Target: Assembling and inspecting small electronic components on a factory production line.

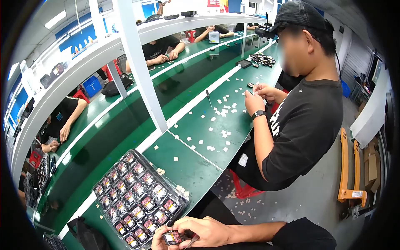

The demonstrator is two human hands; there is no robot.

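At the bottom edge, a small black square electronic device (172, 238) with a white patch and reddish parts is held between my hands. My left hand (158, 240) grips its left side, partly cut off by the picture's edge. The fingers of my right hand (206, 232) close on its upper and right side. A thin, pointed sliver shows below my right fingers, too small to name. Just beyond my hands, a clear plastic tray (186, 201) lies on the green bench, filled with rows of several similar square devices.
Small white square pieces (225, 110) lie scattered over the green bench (196, 164), near a screwdriver (208, 98). A co-worker (308, 108) sits at the right; others work across the line. A white post (143, 66) rises beyond the tray. A black bag (85, 233) lies left.
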